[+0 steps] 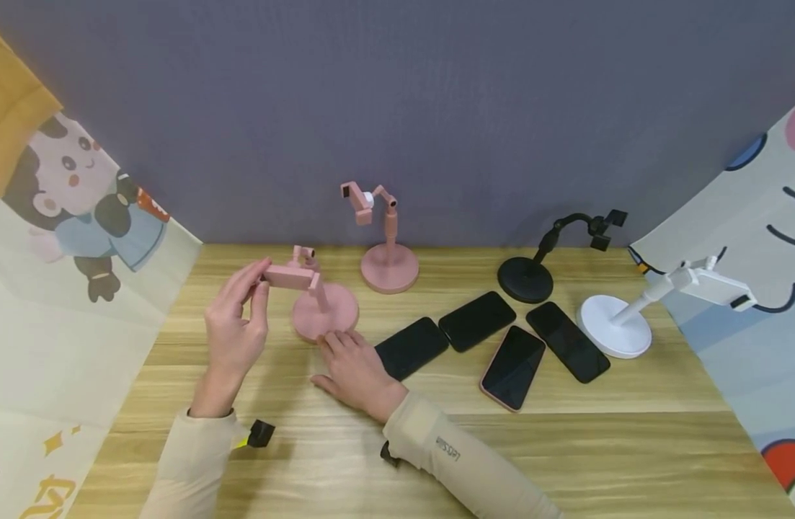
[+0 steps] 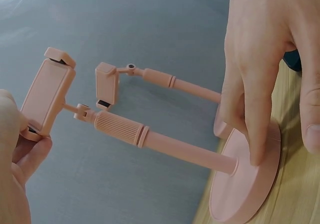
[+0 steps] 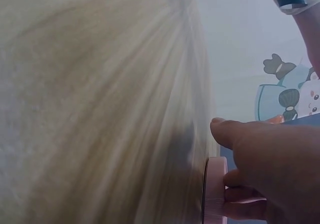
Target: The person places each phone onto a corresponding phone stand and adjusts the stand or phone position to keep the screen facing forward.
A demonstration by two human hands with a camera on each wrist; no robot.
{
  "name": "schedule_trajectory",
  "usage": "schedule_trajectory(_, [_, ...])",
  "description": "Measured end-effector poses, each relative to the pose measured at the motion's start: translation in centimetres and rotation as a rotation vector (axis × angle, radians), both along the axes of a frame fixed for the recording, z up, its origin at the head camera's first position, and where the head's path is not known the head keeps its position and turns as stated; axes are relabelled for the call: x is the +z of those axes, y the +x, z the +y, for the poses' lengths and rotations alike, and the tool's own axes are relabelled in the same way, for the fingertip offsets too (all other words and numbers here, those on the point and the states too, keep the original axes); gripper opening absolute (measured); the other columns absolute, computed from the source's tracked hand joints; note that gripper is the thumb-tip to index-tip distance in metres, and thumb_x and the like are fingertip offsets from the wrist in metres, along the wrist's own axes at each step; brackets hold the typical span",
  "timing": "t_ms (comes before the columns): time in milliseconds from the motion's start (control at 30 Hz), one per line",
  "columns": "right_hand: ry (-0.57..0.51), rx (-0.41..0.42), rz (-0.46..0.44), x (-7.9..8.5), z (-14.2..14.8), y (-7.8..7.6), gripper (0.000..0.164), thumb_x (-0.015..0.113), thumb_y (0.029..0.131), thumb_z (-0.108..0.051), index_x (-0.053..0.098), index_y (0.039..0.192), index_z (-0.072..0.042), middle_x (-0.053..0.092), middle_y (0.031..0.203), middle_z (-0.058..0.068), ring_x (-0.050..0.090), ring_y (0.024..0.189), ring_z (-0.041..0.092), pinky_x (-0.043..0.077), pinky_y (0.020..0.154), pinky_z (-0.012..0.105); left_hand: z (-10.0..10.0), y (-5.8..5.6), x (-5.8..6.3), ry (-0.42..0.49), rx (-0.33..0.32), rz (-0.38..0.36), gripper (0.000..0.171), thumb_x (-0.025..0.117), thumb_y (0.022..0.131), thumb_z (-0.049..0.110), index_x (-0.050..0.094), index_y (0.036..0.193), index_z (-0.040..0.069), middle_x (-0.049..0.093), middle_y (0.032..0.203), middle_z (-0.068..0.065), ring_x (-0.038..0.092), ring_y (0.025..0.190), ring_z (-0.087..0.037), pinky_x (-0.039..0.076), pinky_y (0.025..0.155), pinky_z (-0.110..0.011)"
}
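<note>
A pink phone stand [image 1: 332, 306] stands upright at the left of the table, its clamp [image 1: 289, 277] raised toward the viewer. My left hand [image 1: 236, 335] pinches one end of that clamp between thumb and fingers. On the round base [image 2: 245, 176], the fingers of my right hand [image 1: 358, 371] press down, nearly straight, with the thumb held apart. The left wrist view shows the clamp face [image 2: 47, 94] with both end grips, and nothing is held in it. In the right wrist view, fingertips overlap the pink base edge [image 3: 215, 191].
Behind stands a second pink phone stand [image 1: 389, 268]. Farther right are a black stand [image 1: 525, 280] and a white stand [image 1: 614, 326]. Several phones lie flat between, including a black phone [image 1: 412, 348] beside my right hand and a pink-edged phone [image 1: 512, 367]. A grey wall [image 1: 436, 122] closes the back.
</note>
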State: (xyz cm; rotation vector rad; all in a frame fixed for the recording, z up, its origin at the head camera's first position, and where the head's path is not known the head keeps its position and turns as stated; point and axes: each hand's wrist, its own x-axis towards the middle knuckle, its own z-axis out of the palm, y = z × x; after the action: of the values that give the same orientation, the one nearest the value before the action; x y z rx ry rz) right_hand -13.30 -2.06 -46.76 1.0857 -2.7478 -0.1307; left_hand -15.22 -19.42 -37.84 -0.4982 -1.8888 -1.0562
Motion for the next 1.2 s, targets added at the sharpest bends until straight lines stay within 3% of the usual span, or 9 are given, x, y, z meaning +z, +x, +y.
schedule_trajectory(367, [-0.021, -0.01, 0.029, -0.3, 0.2, 0.1, 0.068, 0.041, 0.092, -0.06, 0.047, 0.139, -0.011, 0.051, 0.128, 0.002, 0.046, 0.118, 0.016, 0.035, 0.107, 0.033, 0.2, 0.3, -0.1, 0.002, 0.004, 0.009, 0.032, 0.061, 0.08, -0.015, 0.065, 0.111, -0.009, 0.065, 0.111, -0.023, 0.063, 0.092, -0.024, 0.05, 0.085, -0.018])
schedule_trajectory(600, [0.011, -0.012, 0.01, -0.6, 0.3, 0.3, 0.074, 0.038, 0.092, -0.062, 0.039, 0.144, -0.009, 0.046, 0.137, 0.004, 0.041, 0.125, 0.018, 0.031, 0.109, 0.035, 0.3, 0.5, -0.1, 0.002, 0.028, -0.018, 0.032, 0.06, 0.081, -0.015, 0.065, 0.112, -0.009, 0.065, 0.112, -0.022, 0.063, 0.092, -0.025, 0.05, 0.085, -0.017])
schedule_trajectory(800, [0.01, -0.019, -0.022, -0.7, 0.5, 0.4, 0.075, 0.037, 0.093, -0.062, 0.036, 0.147, -0.01, 0.043, 0.143, 0.005, 0.037, 0.13, 0.019, 0.028, 0.111, 0.035, 1.5, 1.5, 1.3, 0.006, 0.03, -0.026, 0.031, 0.058, 0.079, -0.018, 0.062, 0.11, -0.015, 0.063, 0.109, -0.028, 0.06, 0.092, -0.026, 0.049, 0.088, -0.02])
schedule_trajectory(967, [-0.015, -0.024, -0.106, -0.5, 0.8, 0.4, 0.074, 0.036, 0.094, -0.06, 0.032, 0.149, -0.01, 0.037, 0.149, 0.007, 0.032, 0.135, 0.019, 0.025, 0.113, 0.036, 2.4, 2.2, 2.1, 0.011, 0.049, -0.023, 0.036, 0.059, 0.078, -0.018, 0.058, 0.114, -0.016, 0.061, 0.111, -0.03, 0.059, 0.096, -0.031, 0.049, 0.089, -0.021])
schedule_trajectory(1200, [-0.058, -0.005, -0.146, -0.7, 1.4, 0.5, 0.074, 0.035, 0.095, -0.058, 0.025, 0.151, -0.011, 0.03, 0.153, 0.006, 0.024, 0.139, 0.019, 0.024, 0.113, 0.038, 2.8, 3.0, 1.2, 0.053, 0.058, -0.091, 0.048, 0.057, 0.079, -0.018, 0.046, 0.126, -0.019, 0.056, 0.119, -0.032, 0.061, 0.094, -0.038, 0.049, 0.089, -0.02])
